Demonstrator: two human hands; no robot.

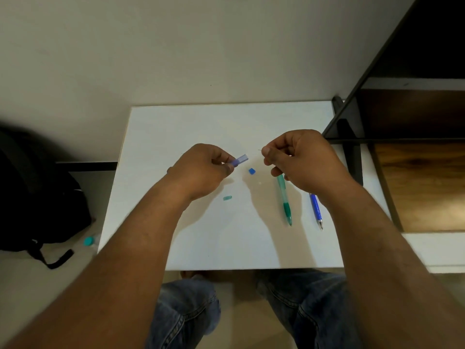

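Left hand (201,170) held over white table (176,127), blue case (240,159) pinched in curled fingers, thin lead (260,150) pinched by right hand (302,159), green pen (284,197) beneath it, wall (151,46) beyond.

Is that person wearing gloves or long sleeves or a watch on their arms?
No gloves, and no sleeves in view. The left arm and right arm are bare right to the picture's edge. The left hand and right hand show no rings, and neither wrist has a watch or bracelet. Lower down, blue jeans cover the knees.
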